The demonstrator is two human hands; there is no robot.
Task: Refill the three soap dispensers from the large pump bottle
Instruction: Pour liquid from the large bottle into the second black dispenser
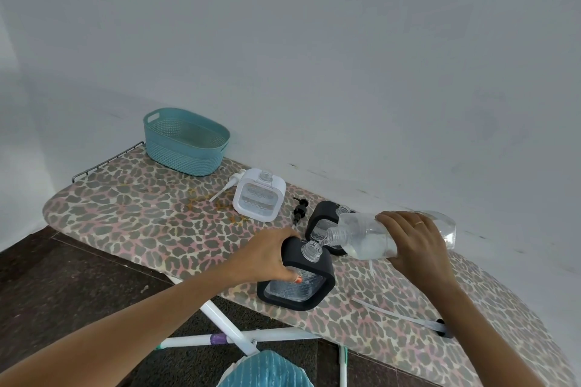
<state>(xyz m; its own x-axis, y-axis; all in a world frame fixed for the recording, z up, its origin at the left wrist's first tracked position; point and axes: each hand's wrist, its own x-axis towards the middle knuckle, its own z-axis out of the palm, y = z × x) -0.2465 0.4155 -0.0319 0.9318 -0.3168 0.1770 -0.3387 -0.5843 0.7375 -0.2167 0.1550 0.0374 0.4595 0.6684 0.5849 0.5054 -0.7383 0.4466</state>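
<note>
Left hand (pixel 270 256) wraps the near black dispenser (pixel 314 286) at the ironing board (pixel 141 214) front edge. Right hand (pixel 412 242) grips the tilted large bottle (pixel 361 236), its mouth just above the dispenser's open neck, thin stream running. Second black dispenser (pixel 320 217) behind, half hidden by the bottle. White dispenser (pixel 258 198) farther back, uncapped.

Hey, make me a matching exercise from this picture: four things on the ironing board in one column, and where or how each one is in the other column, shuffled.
1 teal basket
2 white dispenser
3 nearest black dispenser
4 large clear bottle

A tilted in the right hand, pouring
B gripped by the left hand
C far end of the ironing board
D untouched, white pump lying beside it

Pairs: 1-C, 2-D, 3-B, 4-A
</note>
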